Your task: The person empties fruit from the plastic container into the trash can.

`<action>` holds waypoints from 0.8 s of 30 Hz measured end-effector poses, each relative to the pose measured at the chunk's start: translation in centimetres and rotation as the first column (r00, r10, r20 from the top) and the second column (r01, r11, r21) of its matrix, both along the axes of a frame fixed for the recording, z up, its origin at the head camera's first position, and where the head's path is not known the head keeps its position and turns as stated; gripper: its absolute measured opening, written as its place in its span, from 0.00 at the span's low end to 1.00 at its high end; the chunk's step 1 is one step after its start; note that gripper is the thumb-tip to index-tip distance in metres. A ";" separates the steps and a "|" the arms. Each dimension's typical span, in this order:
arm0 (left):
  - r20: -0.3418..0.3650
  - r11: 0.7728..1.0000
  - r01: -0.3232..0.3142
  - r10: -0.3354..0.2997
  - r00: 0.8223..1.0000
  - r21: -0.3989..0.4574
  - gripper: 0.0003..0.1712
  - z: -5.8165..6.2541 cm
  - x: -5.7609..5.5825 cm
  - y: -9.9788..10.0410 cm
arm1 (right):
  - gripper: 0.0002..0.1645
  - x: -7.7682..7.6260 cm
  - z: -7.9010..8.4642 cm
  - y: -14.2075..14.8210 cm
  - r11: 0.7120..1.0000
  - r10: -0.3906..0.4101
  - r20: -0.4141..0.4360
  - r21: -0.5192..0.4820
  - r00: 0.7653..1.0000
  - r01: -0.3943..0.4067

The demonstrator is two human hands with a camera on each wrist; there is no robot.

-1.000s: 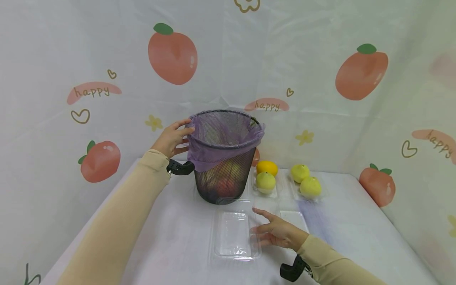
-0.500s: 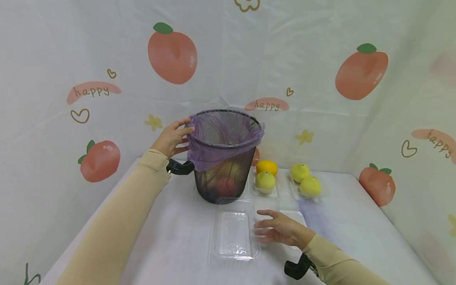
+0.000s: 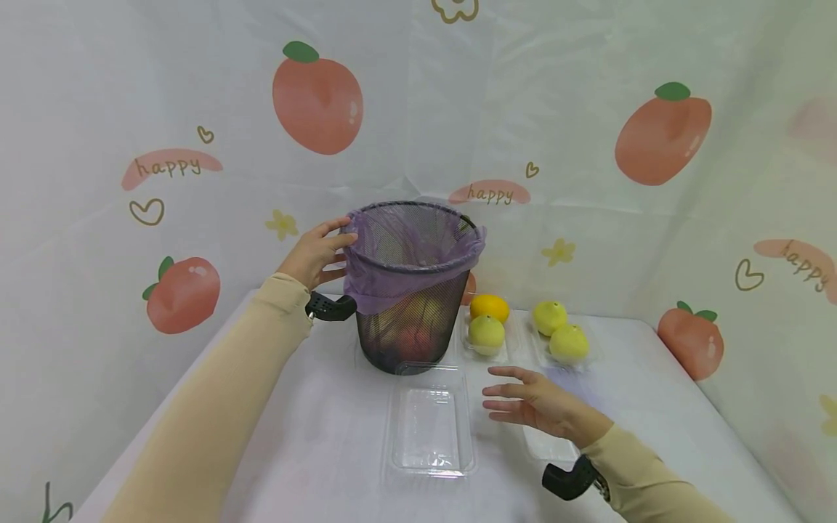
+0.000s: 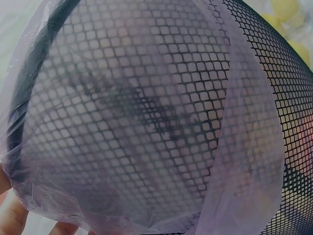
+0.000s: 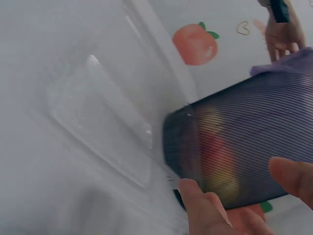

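My left hand holds the left side of the rim of a black mesh trash bin lined with a purple bag. Its fingers show at the lower left of the left wrist view, against the bag. Red and yellow round shapes show through the mesh. My right hand hovers above the table with spread fingers and nothing in them. Left of it lies a clear plastic box. Another clear box lies partly hidden beneath the right hand.
Behind, a clear box holds an orange-yellow fruit and a yellow-green fruit. To its right, two more yellow-green fruits sit in another clear box. A printed cloth hangs close behind the white table.
My right hand has moved right, away from the near clear box, with its fingers still spread. My left hand and the trash bin stay where they were.
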State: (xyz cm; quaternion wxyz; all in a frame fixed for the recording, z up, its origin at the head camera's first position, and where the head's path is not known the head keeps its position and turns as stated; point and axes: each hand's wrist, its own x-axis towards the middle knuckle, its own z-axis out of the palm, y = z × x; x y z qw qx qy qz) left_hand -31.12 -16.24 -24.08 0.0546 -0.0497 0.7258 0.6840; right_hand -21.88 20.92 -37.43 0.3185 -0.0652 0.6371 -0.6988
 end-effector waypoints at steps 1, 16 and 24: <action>0.001 1.000 0.000 0.000 1.000 0.000 0.34 0.0 0.0 0.0 | 0.36 -0.1 0.3 0.3 1.000 0.004 -0.004 -0.014 1.000 -0.004; 0.004 1.000 0.012 -0.012 1.000 -0.004 0.34 0.2 0.3 -0.3 | 0.38 -1.3 4.5 4.0 0.999 -0.035 -0.122 -0.026 0.992 0.032; 0.009 1.000 0.012 -0.012 1.000 0.001 0.35 0.3 0.5 -0.4 | 0.20 -2.2 5.4 7.2 0.981 -0.136 -0.120 -0.153 0.983 0.117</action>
